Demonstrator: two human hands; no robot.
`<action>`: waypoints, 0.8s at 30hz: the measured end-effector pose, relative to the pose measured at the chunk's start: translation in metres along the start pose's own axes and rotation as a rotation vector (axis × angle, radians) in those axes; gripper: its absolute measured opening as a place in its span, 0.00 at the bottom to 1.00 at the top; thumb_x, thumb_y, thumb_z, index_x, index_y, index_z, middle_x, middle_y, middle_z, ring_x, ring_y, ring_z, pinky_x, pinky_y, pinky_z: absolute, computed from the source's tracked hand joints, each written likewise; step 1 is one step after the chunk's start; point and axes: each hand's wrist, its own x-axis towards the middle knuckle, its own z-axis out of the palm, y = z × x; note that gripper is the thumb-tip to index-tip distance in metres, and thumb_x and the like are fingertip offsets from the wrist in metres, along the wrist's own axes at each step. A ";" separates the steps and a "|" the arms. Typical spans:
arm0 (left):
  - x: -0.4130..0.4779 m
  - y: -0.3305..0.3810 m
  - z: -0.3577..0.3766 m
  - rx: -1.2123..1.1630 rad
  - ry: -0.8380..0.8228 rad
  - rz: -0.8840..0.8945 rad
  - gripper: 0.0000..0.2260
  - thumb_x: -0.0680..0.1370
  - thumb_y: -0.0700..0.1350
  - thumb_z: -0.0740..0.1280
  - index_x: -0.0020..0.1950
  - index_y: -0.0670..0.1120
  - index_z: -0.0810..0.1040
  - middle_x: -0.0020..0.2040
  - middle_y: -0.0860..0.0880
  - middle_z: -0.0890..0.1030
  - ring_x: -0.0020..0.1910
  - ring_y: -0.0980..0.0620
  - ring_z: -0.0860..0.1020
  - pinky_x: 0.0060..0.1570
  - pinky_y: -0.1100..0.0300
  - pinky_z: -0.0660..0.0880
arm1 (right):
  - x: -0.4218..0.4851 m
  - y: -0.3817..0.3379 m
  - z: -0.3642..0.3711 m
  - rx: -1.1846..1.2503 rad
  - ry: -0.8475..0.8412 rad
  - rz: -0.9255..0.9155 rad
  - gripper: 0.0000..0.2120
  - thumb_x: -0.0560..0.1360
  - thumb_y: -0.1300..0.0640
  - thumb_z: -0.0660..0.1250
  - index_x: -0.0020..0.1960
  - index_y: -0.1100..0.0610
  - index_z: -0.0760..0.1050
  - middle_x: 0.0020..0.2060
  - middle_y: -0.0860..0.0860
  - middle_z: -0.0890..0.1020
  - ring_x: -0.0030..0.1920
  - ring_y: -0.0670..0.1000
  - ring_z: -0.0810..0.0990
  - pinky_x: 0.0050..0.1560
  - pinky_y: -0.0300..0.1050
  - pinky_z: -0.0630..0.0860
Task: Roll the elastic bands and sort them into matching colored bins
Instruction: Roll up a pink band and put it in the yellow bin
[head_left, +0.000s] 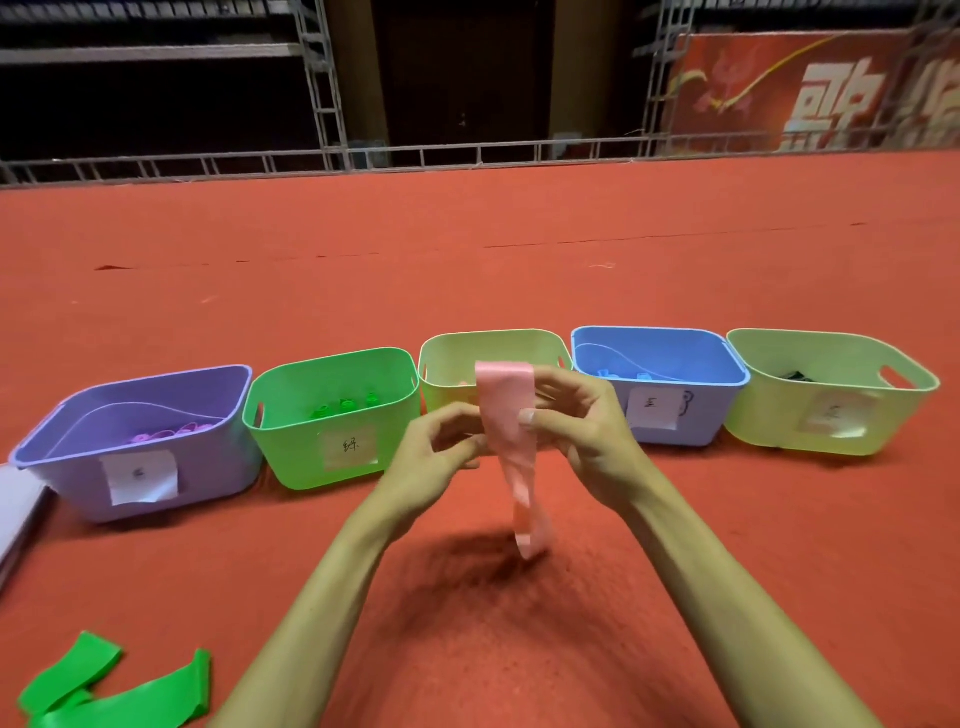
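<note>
At the near left corner, loose green bands (104, 691) lie flat on the red carpet (519, 249). Farther back, a row of bins runs across the scene. The purple bin (67, 483), far left, holds rolled purple bands (166, 432). Just beside it, the green bin (296, 457) holds green rolls (345, 405). The middle pale yellow bin (488, 335) is partly hidden by the hands.

Both hands hold the pink band (506, 410) in the air, nearer than that middle bin. The left hand (441, 447) pinches the band's left edge with curled fingers. The right hand (587, 431) grasps it with the thumb pressed on its front and the fingers behind. The band's top end stands above the hands, and its twisted lower loop hangs free over the carpet.

To the right, the blue bin (701, 415) contains blue rolls (623, 375). The far-right pale yellow bin (769, 421) holds something dark (792, 375).
</note>
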 end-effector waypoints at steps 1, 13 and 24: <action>-0.001 0.000 0.006 -0.011 0.083 0.001 0.06 0.81 0.35 0.68 0.56 0.44 0.80 0.51 0.48 0.86 0.50 0.53 0.83 0.49 0.57 0.80 | 0.001 -0.001 -0.002 0.018 0.005 0.010 0.19 0.70 0.68 0.69 0.56 0.53 0.85 0.49 0.54 0.87 0.49 0.54 0.84 0.48 0.53 0.81; -0.013 0.005 0.024 -0.117 0.015 0.121 0.03 0.74 0.41 0.75 0.46 0.42 0.85 0.41 0.48 0.84 0.41 0.54 0.78 0.46 0.60 0.75 | 0.008 -0.014 -0.017 0.137 0.106 0.154 0.14 0.75 0.69 0.67 0.60 0.68 0.80 0.49 0.58 0.83 0.48 0.54 0.83 0.45 0.47 0.82; 0.003 0.044 0.015 0.023 0.157 0.230 0.05 0.77 0.35 0.74 0.46 0.45 0.86 0.40 0.51 0.85 0.40 0.58 0.77 0.41 0.66 0.73 | -0.004 -0.048 -0.005 -0.844 0.306 -0.167 0.15 0.71 0.42 0.78 0.43 0.52 0.81 0.41 0.45 0.85 0.44 0.45 0.84 0.46 0.43 0.78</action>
